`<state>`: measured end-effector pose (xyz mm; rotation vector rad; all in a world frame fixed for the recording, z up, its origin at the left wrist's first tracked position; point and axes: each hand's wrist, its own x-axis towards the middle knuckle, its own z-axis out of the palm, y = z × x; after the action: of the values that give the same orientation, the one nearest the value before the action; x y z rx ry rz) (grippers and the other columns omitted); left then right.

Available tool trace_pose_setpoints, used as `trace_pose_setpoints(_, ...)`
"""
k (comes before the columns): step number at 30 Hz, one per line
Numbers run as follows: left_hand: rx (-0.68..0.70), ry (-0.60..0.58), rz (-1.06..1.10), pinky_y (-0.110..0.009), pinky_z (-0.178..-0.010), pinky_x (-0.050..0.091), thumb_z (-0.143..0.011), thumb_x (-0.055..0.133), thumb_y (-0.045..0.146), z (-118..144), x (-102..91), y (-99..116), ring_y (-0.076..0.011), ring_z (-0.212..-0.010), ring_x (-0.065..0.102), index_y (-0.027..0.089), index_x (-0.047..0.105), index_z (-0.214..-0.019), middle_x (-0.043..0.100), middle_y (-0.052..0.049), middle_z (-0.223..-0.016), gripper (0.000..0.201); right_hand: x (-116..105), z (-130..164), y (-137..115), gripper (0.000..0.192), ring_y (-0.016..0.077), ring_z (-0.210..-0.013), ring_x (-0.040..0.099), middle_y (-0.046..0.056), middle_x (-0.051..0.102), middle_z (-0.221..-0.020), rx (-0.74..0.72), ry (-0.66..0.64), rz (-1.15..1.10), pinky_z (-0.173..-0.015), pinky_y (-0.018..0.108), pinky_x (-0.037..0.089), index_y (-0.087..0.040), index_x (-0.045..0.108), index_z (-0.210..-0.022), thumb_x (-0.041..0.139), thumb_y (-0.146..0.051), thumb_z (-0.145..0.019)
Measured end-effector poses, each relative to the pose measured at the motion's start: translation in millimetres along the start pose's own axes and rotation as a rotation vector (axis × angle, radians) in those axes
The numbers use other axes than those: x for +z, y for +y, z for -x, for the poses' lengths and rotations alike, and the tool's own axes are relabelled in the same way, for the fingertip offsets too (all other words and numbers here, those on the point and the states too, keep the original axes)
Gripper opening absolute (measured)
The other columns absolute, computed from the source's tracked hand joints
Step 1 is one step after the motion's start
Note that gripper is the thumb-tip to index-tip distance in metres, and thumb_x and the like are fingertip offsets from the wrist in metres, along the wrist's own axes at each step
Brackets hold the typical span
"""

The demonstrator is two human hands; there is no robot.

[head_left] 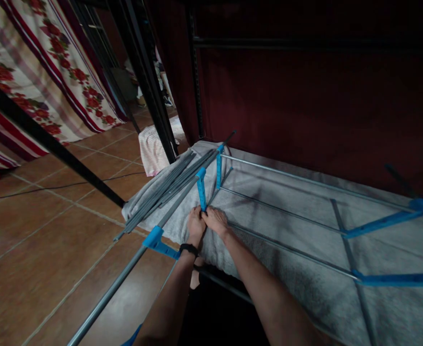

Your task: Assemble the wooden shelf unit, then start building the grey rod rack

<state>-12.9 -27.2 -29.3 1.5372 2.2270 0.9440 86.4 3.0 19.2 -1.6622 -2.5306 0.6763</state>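
Note:
My left hand (196,224) and my right hand (216,221) are side by side over the grey cloth. Their fingers close round the lower end of an upright blue plastic bracket (201,190), where it meets a metal tube; the joint itself is hidden by my fingers. A grey tube (178,205) runs through the bracket's top down to another blue bracket (155,239) by my left wrist. Behind my hands stands a further blue bracket (219,169), joined to long metal rods (279,172) that reach right to more blue brackets (384,223).
A bundle of loose grey tubes (161,192) lies on the grey cloth (269,202) to the left. Black metal posts (150,81) and a slanting black bar (53,144) stand at the left. A dark red cloth (305,110) hangs behind, and a cable (70,184) crosses the tiled floor.

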Motion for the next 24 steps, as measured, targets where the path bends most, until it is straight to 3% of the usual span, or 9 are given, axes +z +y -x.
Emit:
trace_pose_setpoints(11,-0.058,0.014,0.003,-0.031,-0.092,0.046,-0.08,0.048,0.008,0,-4.5,9,-0.0212,-0.099,0.061,0.017,0.067,-0.107,0.067,-0.009,-0.103,0.034,-8,0,12,0.033,0.0154,-0.113,0.063,0.005,0.069,-0.122,-0.144,-0.052,0.033,-0.092,0.026,0.045,-0.025,0.063,-0.116,0.033,-0.033,-0.103)
trace_pose_setpoints(24,-0.123,0.027,0.021,-0.034,-0.087,0.05,-0.074,0.052,0.011,4,-5.0,13,-0.026,-0.1,0.065,0.018,0.072,-0.101,0.072,-0.01,-0.096,0.034,-4,1,13,0.033,0.0166,-0.113,0.063,0.005,0.069,-0.122,-0.129,-0.018,0.023,-0.09,0.027,0.045,-0.025,0.063,-0.115,0.034,-0.032,-0.103)
